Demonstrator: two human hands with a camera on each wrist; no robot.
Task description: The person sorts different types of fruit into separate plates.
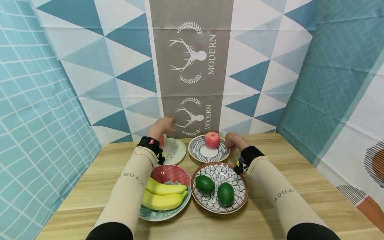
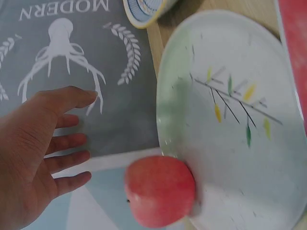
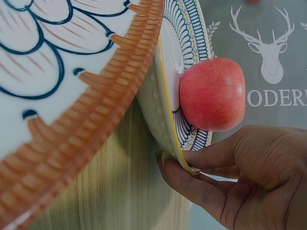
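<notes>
My right hand (image 1: 236,140) pinches the right rim of a blue-and-white patterned plate (image 1: 195,148), thumb on top and fingers beneath, as the right wrist view shows. A red apple (image 3: 212,94) rests on that plate. Over the back edge of a pale green plate (image 2: 230,163) hovers my left hand (image 2: 38,148), its fingers loosely bent around nothing. Another red apple (image 2: 160,191) sits at that plate's edge in the left wrist view, apart from the hand. In the head view my left wrist partly hides this apple (image 1: 162,140).
In front, a red-and-teal plate (image 1: 160,216) holds bananas (image 1: 165,201), partly covered by my left forearm. Beside it a brown-rimmed plate (image 1: 210,207) carries two dark green fruits (image 1: 226,194). A patterned cloth backdrop (image 1: 192,86) stands behind the wooden table (image 1: 288,186).
</notes>
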